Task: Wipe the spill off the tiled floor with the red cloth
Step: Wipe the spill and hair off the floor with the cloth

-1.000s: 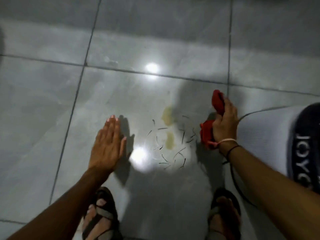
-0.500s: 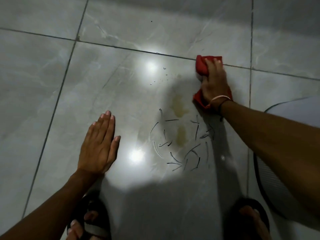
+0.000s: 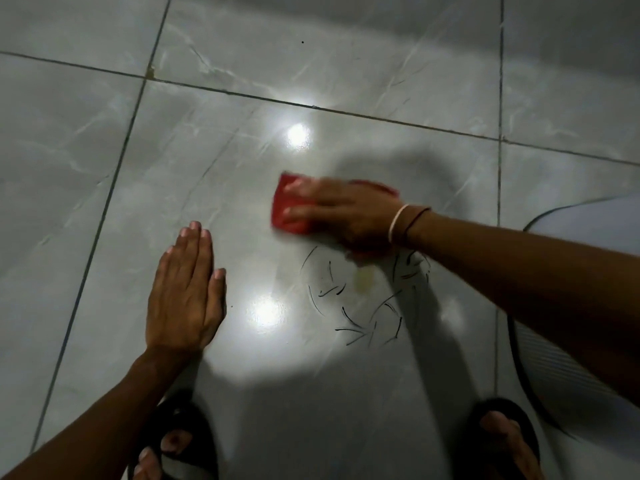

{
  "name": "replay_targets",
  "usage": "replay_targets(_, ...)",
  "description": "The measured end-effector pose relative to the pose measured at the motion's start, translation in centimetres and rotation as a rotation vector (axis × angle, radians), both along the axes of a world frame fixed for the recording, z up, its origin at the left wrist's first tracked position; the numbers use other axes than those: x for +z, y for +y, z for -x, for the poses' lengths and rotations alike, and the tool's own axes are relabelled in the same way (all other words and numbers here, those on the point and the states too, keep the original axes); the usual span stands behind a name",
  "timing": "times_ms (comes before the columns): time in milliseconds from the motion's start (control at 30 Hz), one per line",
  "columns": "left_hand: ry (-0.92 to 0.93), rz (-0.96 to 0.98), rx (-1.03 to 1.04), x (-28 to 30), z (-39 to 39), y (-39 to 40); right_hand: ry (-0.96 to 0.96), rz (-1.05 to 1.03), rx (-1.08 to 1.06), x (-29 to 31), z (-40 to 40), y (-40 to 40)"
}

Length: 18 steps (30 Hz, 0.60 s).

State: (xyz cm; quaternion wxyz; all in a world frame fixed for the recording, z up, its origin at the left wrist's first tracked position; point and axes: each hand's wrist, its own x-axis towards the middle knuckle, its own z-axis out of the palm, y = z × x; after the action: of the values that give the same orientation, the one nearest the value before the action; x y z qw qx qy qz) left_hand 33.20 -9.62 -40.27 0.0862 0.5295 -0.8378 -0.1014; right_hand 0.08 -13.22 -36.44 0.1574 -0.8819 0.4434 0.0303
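Observation:
A red cloth [image 3: 289,206] lies flat on the grey tiled floor [image 3: 104,168], pressed under my right hand [image 3: 341,214], which is blurred from motion. Just below the hand a small yellowish spill patch [image 3: 364,278] shows on the tile, ringed by thin dark curved strands [image 3: 349,317]. The upper part of the spill is hidden under the hand and cloth. My left hand [image 3: 185,292] rests flat on the floor to the left, fingers together, holding nothing.
My two feet in dark sandals [image 3: 180,445] [image 3: 502,441] stand at the bottom edge. A pale ribbed object with a dark rim [image 3: 540,368] sits at the right. Bright light reflections [image 3: 266,311] glare on the glossy tile. Dark grout lines [image 3: 114,188] cross the floor.
My right hand has swept the red cloth left and toward me, from the far grout line onto the upper spill patch. The left hand has stayed flat on the floor.

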Motion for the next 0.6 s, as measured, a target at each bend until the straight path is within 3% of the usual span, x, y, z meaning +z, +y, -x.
replay_targets(167, -0.009, -0.026, 0.004, 0.0, -0.2, 0.0, -0.194, 0.083, -0.871, 0.1, 6.2, -1.4)
replay_targets(267, -0.010, -0.021, -0.002, 0.0, -0.1, 0.0, -0.319, 0.101, -1.135, 0.0, 4.1, -1.0)
replay_targets(333, -0.010, -0.014, -0.006, 0.0, 0.0, 0.1, -0.342, 0.062, -1.008, 0.3, 0.5, 0.6)
replay_targets(500, -0.012, -0.005, -0.012, -0.2, 0.0, -0.1, -0.321, 0.019, -0.222, -1.0, -9.6, 13.8)
replay_targets(600, -0.020, -0.004, -0.010, -0.1, -0.2, -0.4, -0.267, -0.080, 0.208, -1.8, -9.5, 19.7)
